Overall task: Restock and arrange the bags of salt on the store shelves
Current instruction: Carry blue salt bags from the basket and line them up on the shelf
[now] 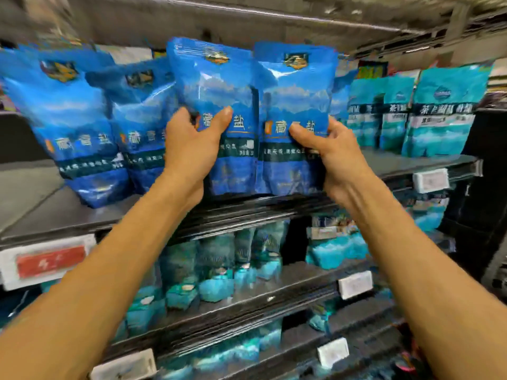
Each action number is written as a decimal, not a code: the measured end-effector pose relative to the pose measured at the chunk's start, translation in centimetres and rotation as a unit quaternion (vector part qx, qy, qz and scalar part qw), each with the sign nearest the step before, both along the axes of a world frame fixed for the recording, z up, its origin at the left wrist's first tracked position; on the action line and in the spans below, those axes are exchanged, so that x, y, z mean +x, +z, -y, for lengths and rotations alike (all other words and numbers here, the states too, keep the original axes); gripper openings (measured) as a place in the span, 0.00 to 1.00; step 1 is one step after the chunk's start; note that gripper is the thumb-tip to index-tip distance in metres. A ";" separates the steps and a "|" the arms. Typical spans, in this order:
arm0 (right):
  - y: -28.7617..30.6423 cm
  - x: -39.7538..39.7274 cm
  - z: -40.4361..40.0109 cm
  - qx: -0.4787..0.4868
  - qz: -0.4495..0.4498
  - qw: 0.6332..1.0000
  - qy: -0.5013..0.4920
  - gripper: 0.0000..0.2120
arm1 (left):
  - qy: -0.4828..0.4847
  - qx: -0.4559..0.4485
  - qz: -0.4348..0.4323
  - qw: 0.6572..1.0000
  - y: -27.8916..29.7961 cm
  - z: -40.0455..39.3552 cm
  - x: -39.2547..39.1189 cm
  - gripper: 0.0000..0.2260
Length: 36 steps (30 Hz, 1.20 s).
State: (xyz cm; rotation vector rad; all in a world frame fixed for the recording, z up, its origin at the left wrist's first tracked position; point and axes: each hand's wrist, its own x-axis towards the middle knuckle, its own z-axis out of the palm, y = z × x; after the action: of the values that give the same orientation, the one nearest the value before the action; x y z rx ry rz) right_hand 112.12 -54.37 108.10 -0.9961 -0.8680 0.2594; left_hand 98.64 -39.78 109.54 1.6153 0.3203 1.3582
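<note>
Printed large on blue bags [214, 111]: "藏…盐", middle character blurred. Smaller lines beneath unreadable. Red shelf tag [50, 260] and teal bags [441, 111]: text blurred.

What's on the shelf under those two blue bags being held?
Below the shelf that carries the two blue bags sit teal bags, standing upright. Which bags stand further back cannot be seen: the front bags and the forearms cover them.
</note>
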 end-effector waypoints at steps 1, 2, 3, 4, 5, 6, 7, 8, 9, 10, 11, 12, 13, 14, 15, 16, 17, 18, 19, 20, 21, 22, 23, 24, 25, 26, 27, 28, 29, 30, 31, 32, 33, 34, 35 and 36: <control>0.8 1.3 -1.0 0.006 -0.001 1.000 0.021 0.10 | 0.018 0.002 0.000 1.000 0.4 -0.4 0.7 0.14; 1.3 2.3 -1.9 0.013 -0.005 0.999 0.041 0.11 | 0.031 0.006 0.000 1.000 0.6 -0.7 1.4 0.15; 1.7 3.1 -2.8 0.017 -0.007 0.998 0.058 0.11 | 0.037 0.007 -0.002 0.999 0.7 -0.9 1.9 0.15; 1.9 3.6 -3.5 0.015 -0.007 0.997 0.070 0.12 | 0.037 0.006 -0.005 0.999 0.5 -1.0 2.2 0.14; 1.8 4.1 -4.1 0.002 0.000 0.997 0.076 0.12 | 0.035 0.007 -0.011 0.999 0.2 -1.1 2.4 0.13; 1.4 4.6 -4.5 -0.018 0.014 0.997 0.076 0.11 | 0.037 0.011 -0.024 0.999 -0.3 -1.3 2.4 0.12; 1.0 5.0 -4.7 -0.043 0.035 0.996 0.072 0.11 | 0.046 0.020 -0.042 0.998 -0.8 -1.4 2.3 0.12; 0.5 5.4 -4.7 -0.068 0.062 0.993 0.068 0.12 | 0.063 0.035 -0.071 0.995 -1.3 -1.6 2.0 0.12; 0.0 6.0 -4.5 -0.089 0.098 0.989 0.060 0.13 | 0.082 0.054 -0.110 0.989 -1.7 -1.9 1.4 0.12; -0.3 6.5 -4.2 -0.109 0.139 0.983 0.048 0.14 | 0.098 0.075 -0.156 0.980 -2.0 -2.0 0.8 0.13; -0.5 6.9 -3.9 -0.129 0.181 0.974 0.036 0.15 | 0.115 0.097 -0.209 0.966 -2.2 -2.0 0.2 0.15; -0.8 7.2 -3.6 -0.150 0.215 0.965 0.025 0.17 | 0.140 0.124 -0.270 0.945 -2.4 -2.0 -0.5 0.18; -1.0 7.5 -3.5 -0.173 0.245 0.954 0.006 0.19 | 0.177 0.155 -0.329 0.915 -2.5 -1.9 -1.1 0.21; -1.2 7.6 -3.5 -0.197 0.272 0.942 -0.019 0.22 | 0.218 0.185 -0.373 0.883 -2.6 -1.7 -1.5 0.22; -1.3 7.6 -3.6 -0.221 0.295 0.928 -0.052 0.25 | 0.253 0.208 -0.399 0.856 -2.6 -1.5 -1.8 0.23; -1.3 7.5 -3.8 -0.242 0.311 0.915 -0.086 0.26 | 0.276 0.223 -0.414 0.838 -2.5 -1.2 -1.9 0.24; -1.4 7.5 -4.0 -0.255 0.324 0.902 -0.124 0.25 | 0.290 0.234 -0.421 0.827 -2.4 -1.0 -2.0 0.24; -1.3 7.5 -4.2 -0.260 0.337 0.891 -0.158 0.22 | 0.302 0.246 -0.425 0.817 -2.3 -0.9 -1.9 0.24; -1.3 7.4 -4.4 -0.260 0.347 0.882 -0.183 0.21 | 0.312 0.257 -0.429 0.808 -2.2 -0.9 -1.8 0.24; -1.2 7.3 -4.6 -0.265 0.355 0.875 -0.197 0.21 | 0.323 0.266 -0.431 0.800 -2.2 -0.9 -1.7 0.24; -1.1 7.2 -5.0 -0.277 0.361 0.867 -0.205 0.22 | 0.333 0.273 -0.431 0.793 -2.1 -1.0 -1.6 0.24; -1.1 7.2 -5.3 -0.293 0.367 0.857 -0.210 0.26 | 0.343 0.278 -0.431 0.787 -2.2 -1.0 -1.5 0.24; -1.0 7.1 -5.6 -0.309 0.371 0.849 -0.217 0.30 | 0.351 0.285 -0.430 0.782 -2.2 -1.0 -1.4 0.24; -1.0 7.1 -5.8 -0.318 0.370 0.844 -0.223 0.32 | 0.357 0.293 -0.428 0.777 -2.3 -1.0 -1.4 0.25; -0.9 7.1 -5.8 -0.324 0.370 0.840 -0.230 0.32 | 0.362 0.302 -0.425 0.773 -2.3 -0.9 -1.4 0.25; -0.9 6.9 -5.7 -0.330 0.374 0.834 -0.235 0.33 | 0.365 0.309 -0.421 0.771 -2.4 -0.9 -1.5 0.25; -0.9 6.8 -5.5 -0.336 0.380 0.827 -0.242 0.32 | 0.365 0.314 -0.415 0.772 -2.5 -0.9 -1.5 0.25; -1.0 6.7 -5.2 -0.344 0.385 0.819 -0.251 0.33 | 0.361 0.316 -0.409 0.777 -2.5 -0.9 -1.7 0.25; -1.1 6.5 -4.9 -0.350 0.386 0.813 -0.261 0.33 | 0.354 0.316 -0.402 0.783 -2.6 -0.9 -1.9 0.25; -1.2 6.4 -4.6 -0.355 0.385 0.808 -0.270 0.34 | 0.349 0.315 -0.395 0.789 -2.6 -0.9 -2.2 0.25; -1.2 6.3 -4.3 -0.357 0.382 0.807 -0.274 0.34 | 0.343 0.311 -0.389 0.796 -2.7 -1.1 -2.4 0.25; -1.3 6.2 -4.1 -0.355 0.375 0.812 -0.274 0.35 | 0.336 0.305 -0.386 0.803 -2.8 -1.2 -2.7 0.25; -1.4 6.0 -3.8 -0.347 0.366 0.820 -0.271 0.36 | 0.327 0.299 -0.384 0.810 -2.8 -1.2 -3.0 0.25; -1.4 5.8 -3.5 -0.339 0.357 0.828 -0.268 0.37 | 0.316 0.296 -0.380 0.818 -2.8 -1.2 -3.3 0.25; -1.5 5.5 -3.3 -0.331 0.351 0.835 -0.265 0.38 | 0.305 0.296 -0.368 0.827 -3.0 -1.2 -3.7 0.24; -1.6 5.2 -3.0 -0.326 0.346 0.839 -0.265 0.38 | 0.298 0.297 -0.346 0.838 -3.2 -1.1 -4.1 0.23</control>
State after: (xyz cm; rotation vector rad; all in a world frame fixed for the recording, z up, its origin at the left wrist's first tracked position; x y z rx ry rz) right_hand 117.37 -51.37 106.46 -1.9999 -1.1291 -0.3408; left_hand 94.58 -38.64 106.38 2.6855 0.9748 1.3261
